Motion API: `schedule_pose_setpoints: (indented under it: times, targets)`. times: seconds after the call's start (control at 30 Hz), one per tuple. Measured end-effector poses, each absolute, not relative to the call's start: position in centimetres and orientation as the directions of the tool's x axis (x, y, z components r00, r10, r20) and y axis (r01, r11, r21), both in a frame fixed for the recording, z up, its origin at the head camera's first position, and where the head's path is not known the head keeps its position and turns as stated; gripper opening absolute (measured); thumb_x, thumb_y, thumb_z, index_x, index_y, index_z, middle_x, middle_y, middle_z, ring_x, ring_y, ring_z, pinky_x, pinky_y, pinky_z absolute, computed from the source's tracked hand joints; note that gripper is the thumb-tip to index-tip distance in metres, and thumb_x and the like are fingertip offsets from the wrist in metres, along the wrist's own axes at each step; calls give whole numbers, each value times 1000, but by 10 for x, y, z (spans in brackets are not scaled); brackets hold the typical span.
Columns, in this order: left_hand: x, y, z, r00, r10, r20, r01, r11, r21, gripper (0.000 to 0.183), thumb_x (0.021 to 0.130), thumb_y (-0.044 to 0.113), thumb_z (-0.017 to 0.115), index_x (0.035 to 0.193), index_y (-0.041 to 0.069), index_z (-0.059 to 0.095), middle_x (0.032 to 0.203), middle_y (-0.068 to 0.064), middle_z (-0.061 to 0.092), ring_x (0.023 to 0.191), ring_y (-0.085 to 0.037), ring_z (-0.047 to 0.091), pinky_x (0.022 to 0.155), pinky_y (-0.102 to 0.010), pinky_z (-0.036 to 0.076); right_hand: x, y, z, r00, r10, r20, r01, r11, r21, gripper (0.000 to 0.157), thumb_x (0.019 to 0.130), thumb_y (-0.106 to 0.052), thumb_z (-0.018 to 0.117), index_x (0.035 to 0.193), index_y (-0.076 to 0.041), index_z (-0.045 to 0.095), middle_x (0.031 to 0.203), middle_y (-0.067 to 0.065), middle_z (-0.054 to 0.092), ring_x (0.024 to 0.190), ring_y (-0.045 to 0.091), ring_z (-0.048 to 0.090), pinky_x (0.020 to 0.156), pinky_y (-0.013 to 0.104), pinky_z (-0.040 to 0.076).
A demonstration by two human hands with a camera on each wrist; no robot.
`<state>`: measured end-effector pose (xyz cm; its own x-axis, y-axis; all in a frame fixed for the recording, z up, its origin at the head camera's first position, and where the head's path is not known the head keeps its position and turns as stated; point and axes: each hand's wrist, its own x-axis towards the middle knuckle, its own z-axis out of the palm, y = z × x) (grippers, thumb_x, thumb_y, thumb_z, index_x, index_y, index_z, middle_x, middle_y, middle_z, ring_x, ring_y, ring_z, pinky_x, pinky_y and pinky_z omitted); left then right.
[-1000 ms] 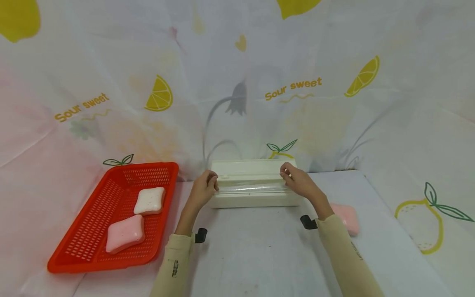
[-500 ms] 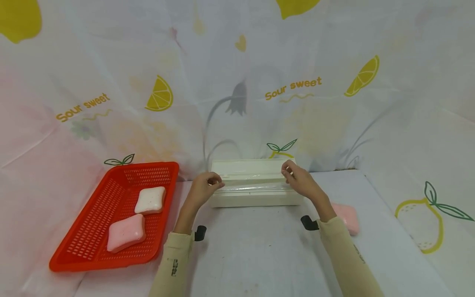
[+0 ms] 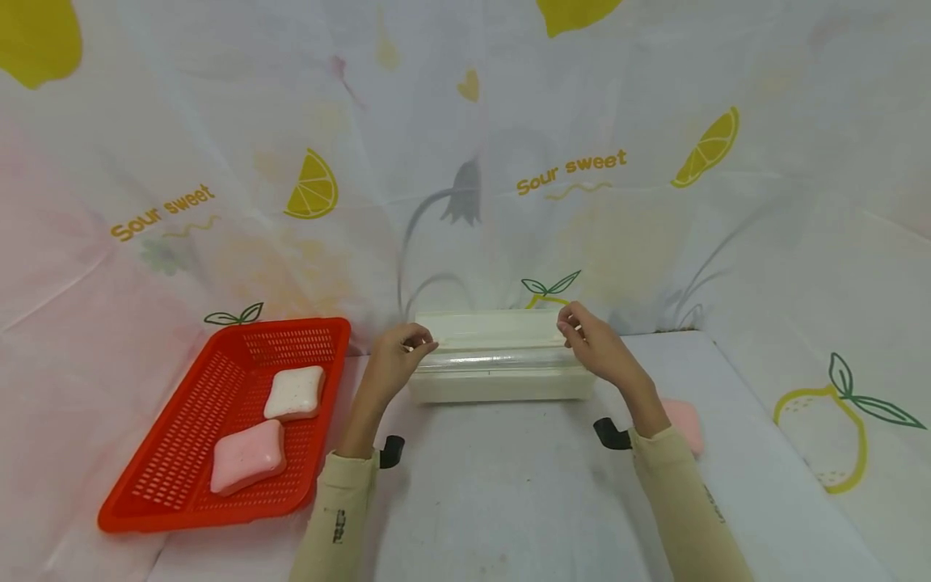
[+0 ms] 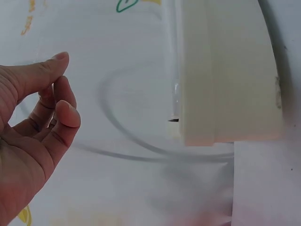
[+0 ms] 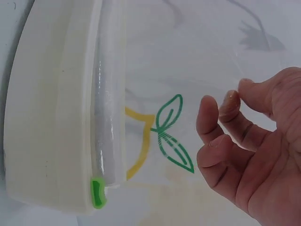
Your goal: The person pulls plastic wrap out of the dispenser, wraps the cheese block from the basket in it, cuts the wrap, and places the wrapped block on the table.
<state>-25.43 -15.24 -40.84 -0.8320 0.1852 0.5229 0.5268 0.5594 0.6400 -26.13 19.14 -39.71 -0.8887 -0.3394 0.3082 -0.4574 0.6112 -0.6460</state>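
Observation:
A cream cling film dispenser [image 3: 502, 386] stands at the back of the table, its lid [image 3: 502, 327] raised behind the roll. The shiny roll of cling film [image 3: 494, 359] lies along its opening. My left hand [image 3: 396, 356] is at the left end, thumb and index fingertip pinched together on the film's edge. At the right end my right hand [image 3: 598, 347] pinches the other side of the film, its other fingers curled. The sheet between the hands is nearly invisible. In the right wrist view, a green piece [image 5: 98, 193] sits at the dispenser's end.
On the left, a red plastic basket [image 3: 301, 485] holds a white soap bar [image 3: 293, 394] and a pink soap bar [image 3: 249, 457]. Another pink soap bar [image 3: 684, 424] lies by my right forearm, partly hidden. A printed cloth [image 3: 465, 242] hangs right behind the dispenser.
Both hands have risen a little, away from the dispenser's front; the right also shifted slightly right. The left thumb and fingers have changed position at the film's edge. Basket and soaps stay put.

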Motion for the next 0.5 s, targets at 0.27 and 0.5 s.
schedule_pose_setpoints:
  times: [0.27,0.5]
  targets:
    - [-253,-153,-403,-788,183,588,571,575,585,9,82,-1,77,85,2,69,77,-7,62,74,-24,62,68,-38,55,-261,191,-393,-878,-325,351,-478,596,-645,9,105,-14,46,109,-7,48,98,14,61,82,34,61,64,38,45]
    - [-250,-152,-395,-813,174,556,541,582,608,7,84,0,76,88,1,71,81,-10,64,77,-25,62,71,-40,55,-261,192,-387,-876,-326,355,-482,603,-635,7,105,-14,48,107,-7,48,97,14,60,78,28,60,63,37,44]
